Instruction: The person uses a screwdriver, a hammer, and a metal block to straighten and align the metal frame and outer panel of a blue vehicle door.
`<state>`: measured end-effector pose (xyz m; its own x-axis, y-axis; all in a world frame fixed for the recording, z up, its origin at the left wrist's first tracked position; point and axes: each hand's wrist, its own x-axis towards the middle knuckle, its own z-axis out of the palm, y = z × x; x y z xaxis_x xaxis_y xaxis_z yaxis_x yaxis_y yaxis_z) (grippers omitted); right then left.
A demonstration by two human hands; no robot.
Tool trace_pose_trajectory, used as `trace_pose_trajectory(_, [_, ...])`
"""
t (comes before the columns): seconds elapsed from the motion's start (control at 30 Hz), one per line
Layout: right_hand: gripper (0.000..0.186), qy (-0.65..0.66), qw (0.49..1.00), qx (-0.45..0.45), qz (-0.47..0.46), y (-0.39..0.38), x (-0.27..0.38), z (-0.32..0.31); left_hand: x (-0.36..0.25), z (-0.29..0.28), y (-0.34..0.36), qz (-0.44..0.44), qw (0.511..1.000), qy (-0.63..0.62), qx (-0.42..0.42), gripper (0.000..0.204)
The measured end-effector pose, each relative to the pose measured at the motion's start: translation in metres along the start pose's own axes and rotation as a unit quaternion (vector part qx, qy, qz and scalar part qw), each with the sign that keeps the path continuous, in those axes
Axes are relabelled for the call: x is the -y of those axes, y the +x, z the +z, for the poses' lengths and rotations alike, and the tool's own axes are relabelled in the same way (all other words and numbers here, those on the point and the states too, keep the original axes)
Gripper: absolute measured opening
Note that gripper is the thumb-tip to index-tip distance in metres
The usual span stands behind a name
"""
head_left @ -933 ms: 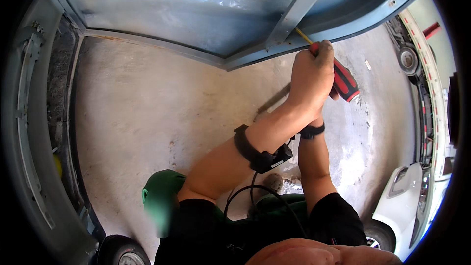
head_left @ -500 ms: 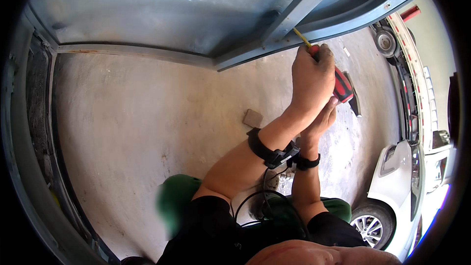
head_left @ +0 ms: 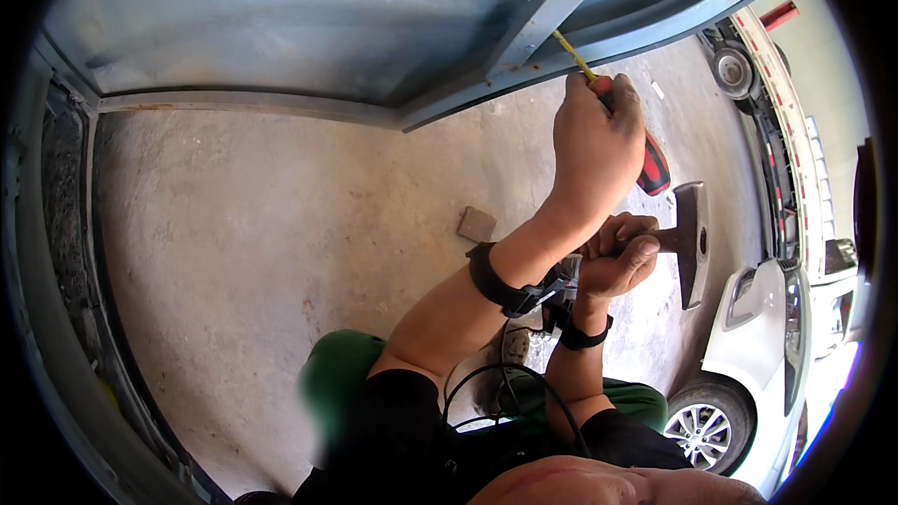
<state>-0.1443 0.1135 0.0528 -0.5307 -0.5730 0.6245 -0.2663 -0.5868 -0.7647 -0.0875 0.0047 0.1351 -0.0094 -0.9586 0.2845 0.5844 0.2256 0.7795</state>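
My left hand (head_left: 593, 138) is raised and closed around a screwdriver (head_left: 647, 161) with a red and black handle. Its yellow shaft (head_left: 572, 54) points up at the lower edge of a large blue metal panel (head_left: 309, 19), beside a slanted brace (head_left: 552, 9). Just below, my right hand (head_left: 617, 257) grips the short handle of a dark metal hammer, whose head (head_left: 690, 243) sits to the right of the hand, a little below the screwdriver's handle. Both wrists wear black bands.
Below lies a bare concrete floor (head_left: 253, 243) with a small flat block (head_left: 477, 223) on it. A white car (head_left: 762, 337) stands at the lower right, another vehicle's wheel (head_left: 731, 70) at the upper right. A blue metal frame (head_left: 51, 299) runs down the left side.
My right hand has dropped away from under my left hand, and the hammer it holds has come into view. The left hand stays on the screwdriver at the panel's edge.
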Motion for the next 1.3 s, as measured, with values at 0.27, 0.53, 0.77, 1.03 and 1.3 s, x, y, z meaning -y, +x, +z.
trace_pose_trajectory(0.27, [0.052, 0.017, 1.000, -0.011, -0.009, 0.000, 0.001, -0.001, 0.004, 0.000, 0.003, -0.066, 0.997, -0.026, 0.004, 0.033])
trace_pose_trajectory(0.53, [0.050, -0.006, 0.997, 0.026, 0.075, 0.002, 0.012, -0.006, 0.013, 0.001, 0.009, -0.058, 0.998, -0.007, -0.016, 0.032])
trace_pose_trajectory(0.77, [0.050, 0.149, 0.984, -0.086, -0.051, 0.007, 0.053, -0.026, 0.010, 0.004, 0.014, -0.065, 0.998, -0.018, -0.012, 0.031])
trace_pose_trajectory(1.03, [0.046, -0.052, 0.978, -0.037, 0.199, 0.009, 0.007, 0.014, 0.024, -0.008, 0.030, -0.119, 0.991, -0.064, 0.012, 0.026])
trace_pose_trajectory(1.3, [0.047, 0.022, 0.998, -0.047, 0.027, 0.019, 0.009, -0.002, 0.027, -0.002, 0.020, -0.120, 0.992, -0.043, -0.013, 0.022])
